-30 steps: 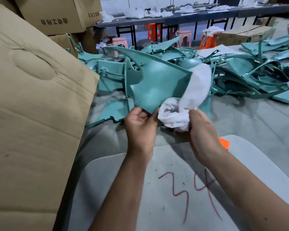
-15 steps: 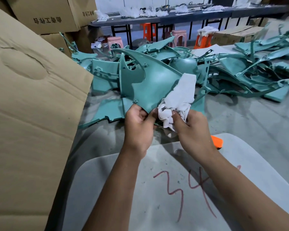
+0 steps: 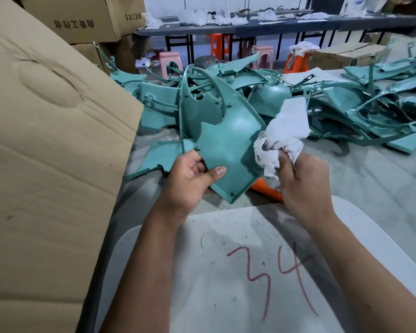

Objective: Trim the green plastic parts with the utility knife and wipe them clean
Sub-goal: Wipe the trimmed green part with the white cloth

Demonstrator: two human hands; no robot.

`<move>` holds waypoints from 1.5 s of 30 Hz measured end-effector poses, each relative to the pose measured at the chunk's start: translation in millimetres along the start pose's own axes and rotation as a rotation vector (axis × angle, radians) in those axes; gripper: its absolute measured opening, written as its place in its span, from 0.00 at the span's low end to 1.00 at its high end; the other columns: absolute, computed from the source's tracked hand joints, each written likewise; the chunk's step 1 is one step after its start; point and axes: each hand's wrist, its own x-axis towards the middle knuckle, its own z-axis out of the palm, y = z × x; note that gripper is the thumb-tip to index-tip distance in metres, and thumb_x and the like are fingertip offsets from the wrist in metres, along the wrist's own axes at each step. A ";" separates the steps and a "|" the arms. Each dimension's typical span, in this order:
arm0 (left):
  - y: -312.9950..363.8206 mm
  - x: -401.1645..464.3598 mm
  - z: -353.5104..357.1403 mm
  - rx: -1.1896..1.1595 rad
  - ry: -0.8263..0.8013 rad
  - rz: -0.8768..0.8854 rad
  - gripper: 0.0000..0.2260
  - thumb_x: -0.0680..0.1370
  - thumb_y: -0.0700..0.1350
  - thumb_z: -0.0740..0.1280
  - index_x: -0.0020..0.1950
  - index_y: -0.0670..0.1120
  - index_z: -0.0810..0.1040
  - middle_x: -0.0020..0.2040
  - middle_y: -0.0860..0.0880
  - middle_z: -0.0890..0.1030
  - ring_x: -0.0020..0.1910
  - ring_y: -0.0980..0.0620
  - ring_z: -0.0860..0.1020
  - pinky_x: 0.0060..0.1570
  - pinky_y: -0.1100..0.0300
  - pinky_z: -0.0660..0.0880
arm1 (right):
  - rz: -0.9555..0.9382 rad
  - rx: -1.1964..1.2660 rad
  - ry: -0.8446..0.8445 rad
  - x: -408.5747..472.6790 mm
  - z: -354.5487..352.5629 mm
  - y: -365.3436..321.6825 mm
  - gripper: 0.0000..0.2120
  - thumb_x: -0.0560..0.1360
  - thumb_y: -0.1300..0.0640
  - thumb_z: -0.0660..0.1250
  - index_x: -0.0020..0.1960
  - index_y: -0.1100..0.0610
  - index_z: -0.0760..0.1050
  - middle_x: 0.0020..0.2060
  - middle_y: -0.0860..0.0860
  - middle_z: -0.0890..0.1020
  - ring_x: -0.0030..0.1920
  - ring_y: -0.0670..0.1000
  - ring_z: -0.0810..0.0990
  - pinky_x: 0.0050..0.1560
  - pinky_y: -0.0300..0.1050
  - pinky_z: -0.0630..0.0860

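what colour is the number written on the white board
Red, on the white board; head view.

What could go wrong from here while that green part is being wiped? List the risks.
1. The left hand grips the green part only at its lower edge, so a firm wipe could twist it loose.
2. The white rag bunched in the right hand already looks smudged and may smear dirt back.
3. The orange object, perhaps the knife, lies partly hidden under the part and the right hand, easy to bump.

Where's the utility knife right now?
Head view, right of centre: the orange utility knife lies on the table, mostly hidden under the right hand, beside the held green part.
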 end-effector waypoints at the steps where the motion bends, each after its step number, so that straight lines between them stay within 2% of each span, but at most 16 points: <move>1: 1.1 -1.1 -8.6 -0.005 0.006 -0.015 0.13 0.77 0.28 0.67 0.56 0.43 0.80 0.47 0.48 0.88 0.45 0.52 0.86 0.42 0.59 0.82 | -0.106 -0.088 0.012 1.5 -2.6 1.2 0.18 0.81 0.56 0.59 0.33 0.53 0.64 0.26 0.47 0.65 0.26 0.50 0.62 0.31 0.44 0.53; 3: 2.6 -3.9 -23.6 -0.004 0.009 -0.043 0.13 0.77 0.28 0.67 0.57 0.41 0.80 0.48 0.45 0.87 0.45 0.50 0.86 0.40 0.59 0.82 | -0.140 -0.191 0.054 6.5 -8.2 8.0 0.14 0.79 0.58 0.59 0.36 0.59 0.72 0.30 0.51 0.70 0.30 0.55 0.66 0.33 0.46 0.54; 5: 1.5 -6.1 -30.3 0.012 0.008 -0.056 0.13 0.77 0.28 0.66 0.58 0.41 0.80 0.49 0.43 0.87 0.45 0.48 0.86 0.41 0.58 0.82 | 0.019 -0.206 0.152 10.4 -13.3 15.1 0.12 0.80 0.58 0.59 0.40 0.60 0.73 0.32 0.53 0.72 0.33 0.56 0.68 0.36 0.48 0.55; 7: -0.7 -5.1 -29.7 0.035 0.019 -0.050 0.13 0.77 0.27 0.67 0.58 0.40 0.80 0.50 0.41 0.87 0.46 0.47 0.86 0.44 0.57 0.82 | 0.123 -0.016 0.133 7.4 -13.1 14.4 0.10 0.82 0.57 0.59 0.43 0.56 0.72 0.33 0.48 0.73 0.35 0.52 0.71 0.37 0.46 0.60; 10: -4.2 -1.7 -25.3 0.073 0.022 -0.013 0.14 0.77 0.27 0.67 0.60 0.38 0.80 0.51 0.42 0.87 0.48 0.47 0.85 0.49 0.56 0.82 | 0.228 0.375 -0.251 -1.4 -9.4 1.2 0.10 0.86 0.54 0.61 0.51 0.55 0.79 0.38 0.42 0.83 0.38 0.39 0.79 0.37 0.33 0.72; 12: -5.0 -0.2 -23.0 0.085 0.022 0.015 0.13 0.77 0.28 0.67 0.59 0.39 0.81 0.50 0.43 0.87 0.48 0.49 0.85 0.50 0.57 0.81 | 0.146 0.300 -0.406 -5.2 -5.3 -2.0 0.11 0.82 0.50 0.66 0.46 0.54 0.80 0.36 0.42 0.83 0.36 0.40 0.78 0.36 0.36 0.73; 15: -8.7 3.3 -11.1 0.035 0.140 0.059 0.09 0.77 0.33 0.70 0.56 0.40 0.82 0.51 0.44 0.87 0.49 0.50 0.84 0.54 0.56 0.81 | 0.102 0.292 -0.302 -1.8 -3.5 -3.4 0.11 0.79 0.59 0.72 0.39 0.51 0.77 0.30 0.39 0.79 0.32 0.39 0.73 0.34 0.36 0.70; 17: -6.5 5.4 4.1 -0.216 0.238 0.017 0.14 0.75 0.43 0.72 0.58 0.38 0.81 0.54 0.41 0.85 0.52 0.46 0.83 0.55 0.50 0.82 | 0.160 0.369 -0.167 0.1 -2.8 -4.4 0.16 0.80 0.60 0.70 0.35 0.47 0.77 0.28 0.40 0.78 0.30 0.40 0.73 0.34 0.39 0.71; 20: -5.5 5.6 23.3 -0.578 0.097 -0.069 0.25 0.72 0.53 0.73 0.63 0.39 0.77 0.59 0.38 0.82 0.56 0.42 0.82 0.53 0.48 0.81 | 0.383 0.691 -0.010 -0.6 3.1 -12.4 0.21 0.84 0.55 0.65 0.32 0.48 0.75 0.24 0.41 0.70 0.25 0.44 0.66 0.29 0.41 0.66; 23: -10.2 1.6 52.6 -0.430 0.090 -0.125 0.22 0.73 0.53 0.75 0.57 0.37 0.78 0.54 0.39 0.83 0.55 0.43 0.82 0.63 0.42 0.76 | 0.485 0.843 0.012 -4.3 8.5 -17.8 0.21 0.85 0.51 0.64 0.33 0.52 0.71 0.23 0.51 0.68 0.21 0.47 0.65 0.24 0.38 0.63; 26: -15.1 0.3 75.4 -0.392 0.214 -0.084 0.15 0.79 0.45 0.70 0.64 0.40 0.79 0.62 0.42 0.83 0.63 0.43 0.80 0.68 0.42 0.73 | 0.322 0.639 -0.049 -9.5 13.3 -17.4 0.17 0.84 0.52 0.64 0.38 0.56 0.77 0.30 0.51 0.77 0.30 0.49 0.73 0.30 0.47 0.71; 29: -15.7 4.1 68.7 -0.382 0.291 -0.026 0.15 0.79 0.37 0.68 0.66 0.42 0.78 0.65 0.43 0.81 0.66 0.43 0.78 0.70 0.38 0.70 | 0.289 0.507 -0.055 -10.0 14.6 -15.9 0.18 0.80 0.50 0.63 0.35 0.57 0.72 0.30 0.50 0.71 0.34 0.48 0.68 0.33 0.54 0.67; 32: -13.9 6.2 54.5 -0.310 0.237 -0.024 0.20 0.74 0.40 0.71 0.66 0.43 0.79 0.65 0.45 0.82 0.67 0.44 0.78 0.71 0.39 0.69 | 0.259 0.428 -0.042 -10.0 12.1 -15.1 0.20 0.80 0.48 0.62 0.33 0.57 0.68 0.29 0.49 0.68 0.32 0.48 0.66 0.32 0.54 0.67; 36: -10.1 5.9 36.5 -0.278 0.129 -0.066 0.17 0.73 0.41 0.70 0.62 0.47 0.81 0.62 0.49 0.84 0.64 0.48 0.80 0.71 0.44 0.71 | 0.274 0.394 -0.026 -10.0 12.0 -13.2 0.21 0.79 0.46 0.63 0.32 0.57 0.70 0.27 0.46 0.71 0.31 0.46 0.67 0.31 0.53 0.67; 40: -10.5 -0.8 21.5 -0.195 0.026 -0.085 0.17 0.72 0.41 0.75 0.60 0.49 0.80 0.62 0.49 0.84 0.66 0.47 0.79 0.72 0.45 0.70 | 0.463 0.639 0.027 -2.2 6.1 -6.2 0.18 0.79 0.44 0.66 0.35 0.53 0.79 0.29 0.50 0.80 0.29 0.48 0.74 0.28 0.45 0.67; 45: -6.5 -5.8 7.2 -0.233 -0.094 -0.107 0.17 0.72 0.37 0.69 0.60 0.46 0.80 0.56 0.51 0.86 0.57 0.53 0.83 0.55 0.61 0.79 | 0.559 0.842 0.026 0.0 4.7 -8.7 0.16 0.76 0.43 0.68 0.33 0.49 0.75 0.25 0.48 0.69 0.24 0.48 0.63 0.26 0.41 0.58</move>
